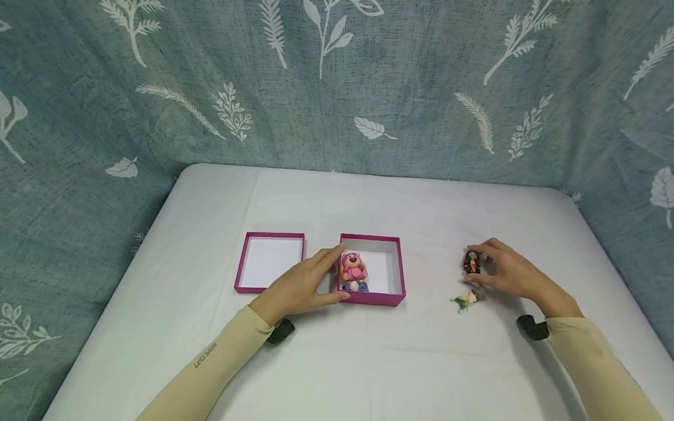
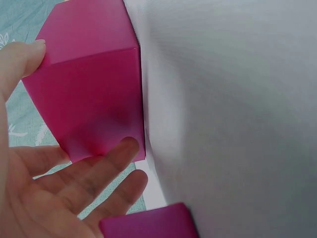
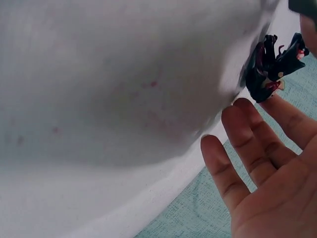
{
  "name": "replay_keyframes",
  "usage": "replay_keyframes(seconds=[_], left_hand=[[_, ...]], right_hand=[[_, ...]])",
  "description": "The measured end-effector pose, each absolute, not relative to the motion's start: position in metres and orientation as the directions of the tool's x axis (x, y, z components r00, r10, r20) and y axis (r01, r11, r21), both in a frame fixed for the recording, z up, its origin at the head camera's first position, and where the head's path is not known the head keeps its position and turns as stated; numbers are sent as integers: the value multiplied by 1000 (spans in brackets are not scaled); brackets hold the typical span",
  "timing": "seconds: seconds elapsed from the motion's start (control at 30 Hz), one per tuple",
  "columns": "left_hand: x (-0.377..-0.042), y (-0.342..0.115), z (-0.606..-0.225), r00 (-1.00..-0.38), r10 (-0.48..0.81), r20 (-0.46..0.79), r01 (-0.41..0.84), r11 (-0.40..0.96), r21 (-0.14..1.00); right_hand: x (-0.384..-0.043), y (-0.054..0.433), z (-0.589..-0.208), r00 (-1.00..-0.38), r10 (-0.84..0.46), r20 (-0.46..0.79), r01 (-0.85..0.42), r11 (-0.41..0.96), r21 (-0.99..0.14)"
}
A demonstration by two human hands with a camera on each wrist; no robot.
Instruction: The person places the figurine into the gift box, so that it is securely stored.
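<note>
The dark-haired figurine [image 1: 471,262] is pinched between the thumb and fingers of the person's right hand [image 1: 513,272]. Just beside that thumb, toward the person, lies a green-and-yellow figurine [image 1: 464,302]. Well to the left of this grip, the left hand [image 1: 301,286] holds the left side of an open magenta box [image 1: 376,299], thumb at the near corner. Inside, beside those fingers, sits a pink bear [image 1: 353,268]; just left of the hand lies a magenta-rimmed lid [image 1: 274,260].

your l hand [image 1: 300,283], ctr, thumb & fingers spread; r hand [image 1: 513,273], mid-right, thumb & index pinching. l forearm [image 1: 216,363] in from lower left, r forearm [image 1: 595,363] from lower right.
</note>
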State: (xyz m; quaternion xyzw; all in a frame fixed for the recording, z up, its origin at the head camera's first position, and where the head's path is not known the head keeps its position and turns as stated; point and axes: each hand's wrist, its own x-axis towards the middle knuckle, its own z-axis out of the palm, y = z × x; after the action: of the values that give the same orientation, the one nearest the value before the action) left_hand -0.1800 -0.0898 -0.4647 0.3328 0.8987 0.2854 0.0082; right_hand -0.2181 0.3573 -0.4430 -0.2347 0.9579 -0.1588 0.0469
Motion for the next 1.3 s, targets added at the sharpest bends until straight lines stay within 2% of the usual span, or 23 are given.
replay_keyframes(seconds=[0.47, 1.0, 1.3], left_hand=[[-180, -90, -465, -776, 604, 180, 598, 614, 516], [-180, -90, -464, -776, 604, 181, 597, 612, 519], [-179, -90, -463, -780, 601, 175, 591, 617, 519]], right_hand=[[-219, 360, -440, -882, -471, -25, -437, 836, -330], [-220, 361, -441, -877, -475, 70, -471, 825, -311], [-220, 360, -439, -884, -464, 59, -459, 833, -309]])
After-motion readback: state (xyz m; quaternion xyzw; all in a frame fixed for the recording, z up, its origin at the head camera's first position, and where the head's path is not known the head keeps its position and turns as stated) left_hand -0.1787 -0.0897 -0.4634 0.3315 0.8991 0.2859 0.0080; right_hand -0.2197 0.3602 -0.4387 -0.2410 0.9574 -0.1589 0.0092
